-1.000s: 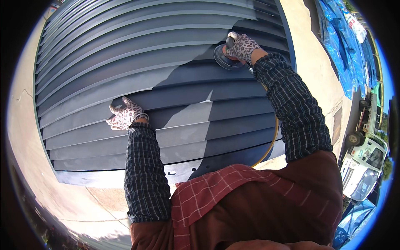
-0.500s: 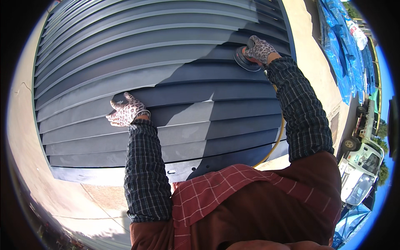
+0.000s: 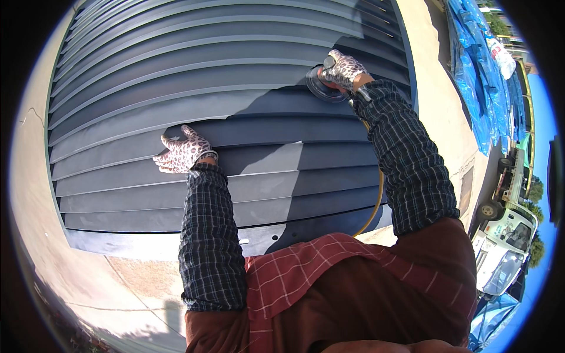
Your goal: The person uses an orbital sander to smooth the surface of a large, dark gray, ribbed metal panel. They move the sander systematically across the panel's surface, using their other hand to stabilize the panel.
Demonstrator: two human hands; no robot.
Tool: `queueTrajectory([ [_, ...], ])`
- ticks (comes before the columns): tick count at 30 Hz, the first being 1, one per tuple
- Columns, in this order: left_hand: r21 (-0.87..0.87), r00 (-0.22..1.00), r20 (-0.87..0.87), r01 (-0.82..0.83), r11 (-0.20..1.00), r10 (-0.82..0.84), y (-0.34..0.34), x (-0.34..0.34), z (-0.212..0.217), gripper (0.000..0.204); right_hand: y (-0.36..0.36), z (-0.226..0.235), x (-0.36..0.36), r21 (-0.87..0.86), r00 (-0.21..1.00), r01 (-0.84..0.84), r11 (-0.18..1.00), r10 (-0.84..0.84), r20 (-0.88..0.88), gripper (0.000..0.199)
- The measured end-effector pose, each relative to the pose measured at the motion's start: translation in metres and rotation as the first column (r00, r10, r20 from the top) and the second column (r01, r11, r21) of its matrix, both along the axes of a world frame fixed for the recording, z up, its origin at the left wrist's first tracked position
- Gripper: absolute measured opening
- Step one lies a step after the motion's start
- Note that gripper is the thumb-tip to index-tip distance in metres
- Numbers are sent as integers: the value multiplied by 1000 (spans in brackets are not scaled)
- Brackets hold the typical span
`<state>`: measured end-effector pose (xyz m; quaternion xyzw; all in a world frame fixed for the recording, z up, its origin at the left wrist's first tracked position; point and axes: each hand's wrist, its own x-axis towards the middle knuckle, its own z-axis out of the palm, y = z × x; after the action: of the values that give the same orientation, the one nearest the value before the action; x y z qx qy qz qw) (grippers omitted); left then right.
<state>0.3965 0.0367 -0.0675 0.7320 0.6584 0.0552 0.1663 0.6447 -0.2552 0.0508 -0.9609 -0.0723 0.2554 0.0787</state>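
My right hand (image 3: 347, 69), in a spotted glove, is closed over a round air sander (image 3: 321, 89), whose disc sits against the slats toward the far right. A yellow hose (image 3: 378, 197) runs from under my right forearm down to the near edge. Beneath both hands lies a large dark grey louvred metal panel (image 3: 123, 126). Further left, my left hand (image 3: 183, 153), gloved alike, rests on the slats with thumb and fingers spread. It holds nothing.
Concrete (image 3: 32, 153) surrounds the panel. Blue tarpaulin (image 3: 477, 82) covers something along the right side, with a white truck (image 3: 500, 253) beyond it. A bright strip with holes (image 3: 129, 242) edges the panel nearest me. My shadow falls across the slats.
My right hand has slid left along the slats with the sander, and the hose has shifted left with it. The left hand stays at about the same place on the panel.
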Motion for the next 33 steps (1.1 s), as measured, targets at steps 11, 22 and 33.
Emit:
queueTrajectory([
  [11,78,1000,-12,-8,997,9,-1,1,-6,70,93,11,-29,-35,988,-145,989,143,-60,68],
  [22,79,998,-49,-21,997,25,1,5,-5,70,81,8,-21,-58,988,-139,988,135,-76,78],
  [33,-23,1000,3,-3,1000,3,4,0,2,71,-61,17,9,-181,989,143,973,-138,45,84],
])
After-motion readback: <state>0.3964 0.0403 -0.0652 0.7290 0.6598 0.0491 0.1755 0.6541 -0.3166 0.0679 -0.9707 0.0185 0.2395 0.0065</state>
